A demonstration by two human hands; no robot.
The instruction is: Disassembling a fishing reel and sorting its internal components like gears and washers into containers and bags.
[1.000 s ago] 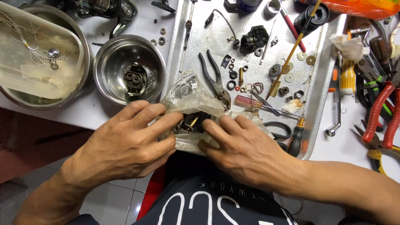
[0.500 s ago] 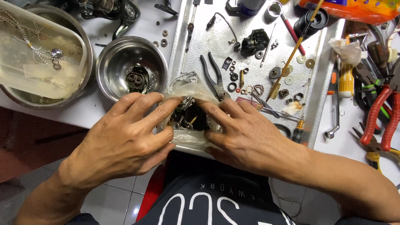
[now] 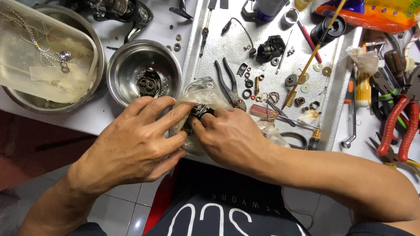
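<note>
Both hands meet at the near edge of a white table over a clear plastic bag (image 3: 202,91) that holds small dark metal parts (image 3: 200,111). My left hand (image 3: 135,142) cups the bag from the left, fingers curled around it. My right hand (image 3: 232,137) presses in from the right, its fingertips pinching the dark parts through the bag's mouth. Much of the bag is hidden under both hands.
A small steel bowl (image 3: 127,70) with a gear part stands just behind my left hand. A larger bowl (image 3: 98,57) with a clear lid lies far left. A metal tray (image 3: 332,105) holds pliers (image 3: 229,85), washers and small parts. Red-handled pliers (image 3: 400,131) lie right.
Both hands have drawn closer together over the bag. My right hand's fingers have moved left, into the bag's mouth, onto the dark parts.
</note>
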